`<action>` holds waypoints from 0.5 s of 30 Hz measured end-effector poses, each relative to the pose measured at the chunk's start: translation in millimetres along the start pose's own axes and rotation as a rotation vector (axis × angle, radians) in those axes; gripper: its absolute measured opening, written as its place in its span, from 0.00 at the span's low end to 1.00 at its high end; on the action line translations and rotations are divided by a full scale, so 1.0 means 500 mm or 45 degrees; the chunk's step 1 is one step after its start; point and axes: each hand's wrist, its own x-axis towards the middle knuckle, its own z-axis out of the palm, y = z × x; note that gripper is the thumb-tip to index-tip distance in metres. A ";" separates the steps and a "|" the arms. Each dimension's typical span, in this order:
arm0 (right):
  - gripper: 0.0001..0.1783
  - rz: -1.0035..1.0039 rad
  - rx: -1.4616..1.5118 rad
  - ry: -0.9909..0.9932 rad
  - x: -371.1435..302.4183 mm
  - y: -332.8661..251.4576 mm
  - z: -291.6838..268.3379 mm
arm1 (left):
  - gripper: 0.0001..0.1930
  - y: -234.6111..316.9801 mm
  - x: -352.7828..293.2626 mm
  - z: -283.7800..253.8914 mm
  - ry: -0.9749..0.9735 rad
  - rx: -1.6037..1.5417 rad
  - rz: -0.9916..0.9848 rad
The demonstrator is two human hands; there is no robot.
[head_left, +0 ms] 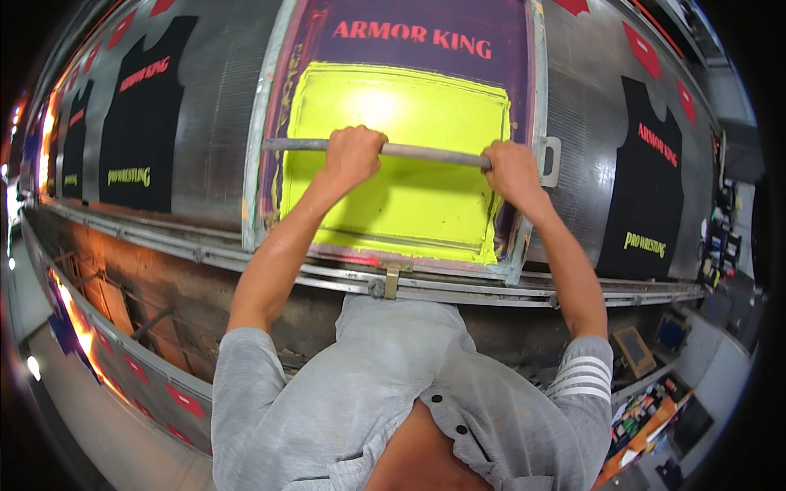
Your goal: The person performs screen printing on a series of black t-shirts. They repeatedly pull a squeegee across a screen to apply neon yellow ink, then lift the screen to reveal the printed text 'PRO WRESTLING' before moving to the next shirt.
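Both my hands grip one long grey squeegee [426, 154] that lies crosswise over a printing screen. My left hand [355, 150] is closed around it left of its middle, and my right hand [514, 170] holds its right end. Bright yellow ink [409, 204] covers a large block of the screen, on both the near and far sides of the squeegee. The screen frame [260, 155] is pale and stained with ink. Beyond the yellow, red lettering [412, 38] shows on a dark purple area. The squeegee's lower edge is hard to make out.
Dark sleeveless shirt pieces with red and yellow prints lie on the metal table, one [143, 123] to the left and another [647, 188] to the right. A metal rail [442, 288] with a brass-coloured clamp [392, 283] runs along the near edge. Shelves with containers [647, 413] stand at lower right.
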 end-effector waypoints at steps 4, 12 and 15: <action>0.14 0.198 0.018 -0.091 0.154 0.071 -0.035 | 0.12 -0.112 0.158 -0.050 -0.112 0.009 -0.047; 0.14 0.160 -0.060 0.027 0.267 0.165 -0.033 | 0.15 -0.287 0.265 -0.086 -0.118 0.191 -0.107; 0.13 0.214 -0.054 0.072 0.194 0.129 0.009 | 0.17 -0.271 0.177 -0.050 -0.043 0.157 -0.096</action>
